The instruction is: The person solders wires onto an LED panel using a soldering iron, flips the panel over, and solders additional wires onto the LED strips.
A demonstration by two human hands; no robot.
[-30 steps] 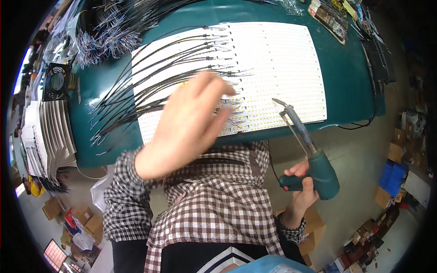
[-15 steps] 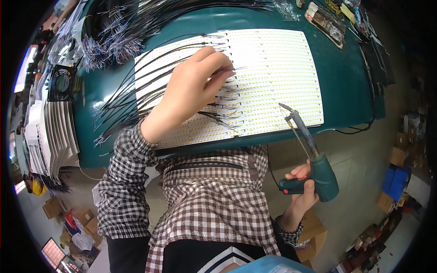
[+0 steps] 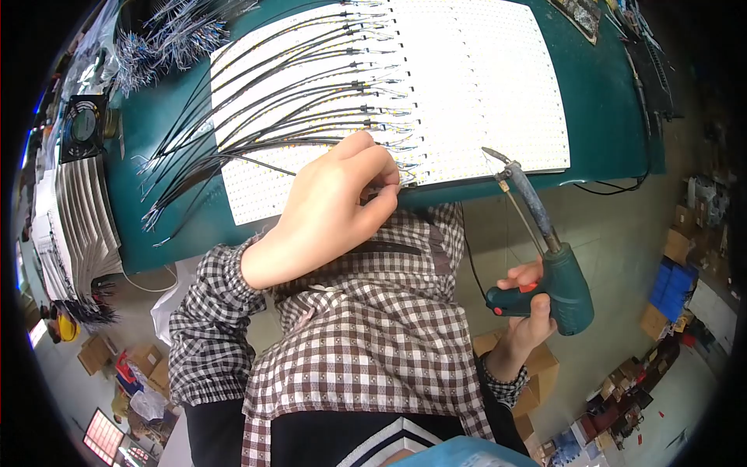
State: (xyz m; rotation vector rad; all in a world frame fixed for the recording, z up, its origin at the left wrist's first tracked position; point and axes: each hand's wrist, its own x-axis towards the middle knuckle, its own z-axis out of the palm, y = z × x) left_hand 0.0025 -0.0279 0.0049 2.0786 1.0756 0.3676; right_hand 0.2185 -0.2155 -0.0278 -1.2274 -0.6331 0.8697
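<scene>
The left hand [image 3: 334, 206] is curled at the near edge of the green desk [image 3: 607, 93], its thumb and fingertips pinched together over the wire ends on the white LED strip panel [image 3: 482, 78]; the fingers hide exactly what they grip. That panel covers most of the middle of the desk and reaches close to its near edge. Many thin black wires [image 3: 257, 101] lie across the panel's left half, fanning out toward the desk's left side, with their tips meeting the rows of strips near the panel's middle.

The right hand [image 3: 525, 311] is off the desk, below its near edge, and grasps the handle of a dark green pistol-type soldering gun [image 3: 564, 280] with a red trigger. The gun's metal tip points up and left, ending just at the near right corner of the panel.

A loose bundle of wires [image 3: 167, 35] lies at the far left corner, and a small black fan [image 3: 82, 128] sits at the left edge.
</scene>
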